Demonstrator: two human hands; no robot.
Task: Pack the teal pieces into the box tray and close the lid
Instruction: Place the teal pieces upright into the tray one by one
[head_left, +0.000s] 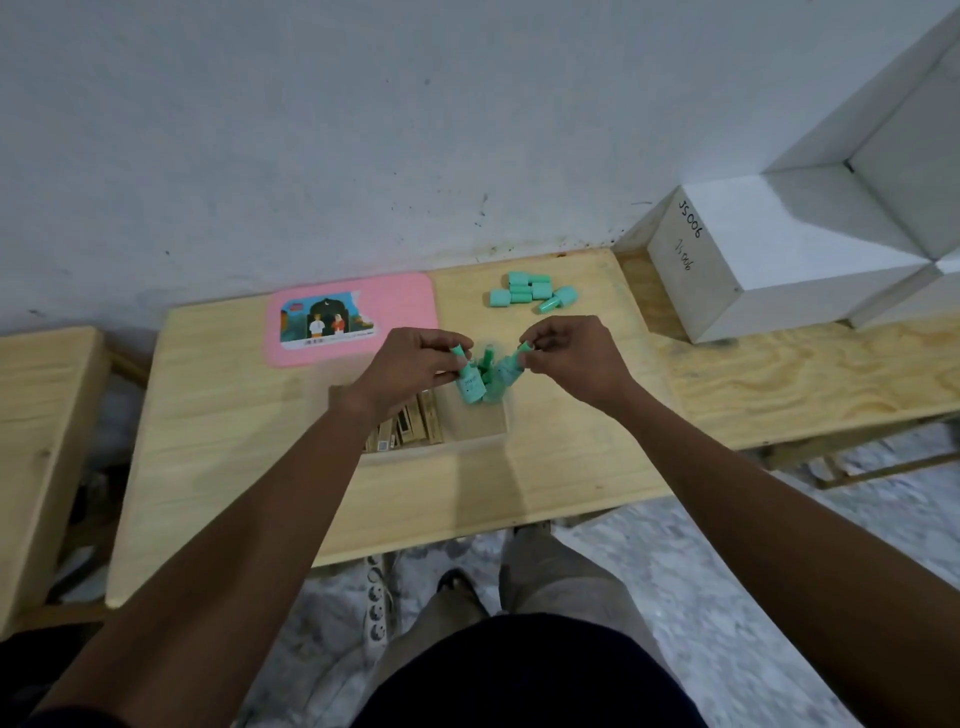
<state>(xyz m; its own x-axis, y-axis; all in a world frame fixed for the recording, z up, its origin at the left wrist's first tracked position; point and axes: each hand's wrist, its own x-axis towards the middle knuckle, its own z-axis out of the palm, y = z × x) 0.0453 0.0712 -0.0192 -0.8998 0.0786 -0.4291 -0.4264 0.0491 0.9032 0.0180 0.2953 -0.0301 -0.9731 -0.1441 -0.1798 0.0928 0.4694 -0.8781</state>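
Head view: left hand (415, 364) pinches a teal piece (470, 387) by its top, right hand (571, 358) a second teal piece (508, 370) — both grips closed, over the box tray (483, 440). Loose teal pieces (530, 293) at one o'clock, pink lid (405, 296) at eleven; best seat each upright, snug together

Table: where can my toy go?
Bare wood: left of the box tray below the pink lid; along the table's near edge; right of the tray below the teal pile. Crowded: over the tray, left hand and right hand hold teal pieces.
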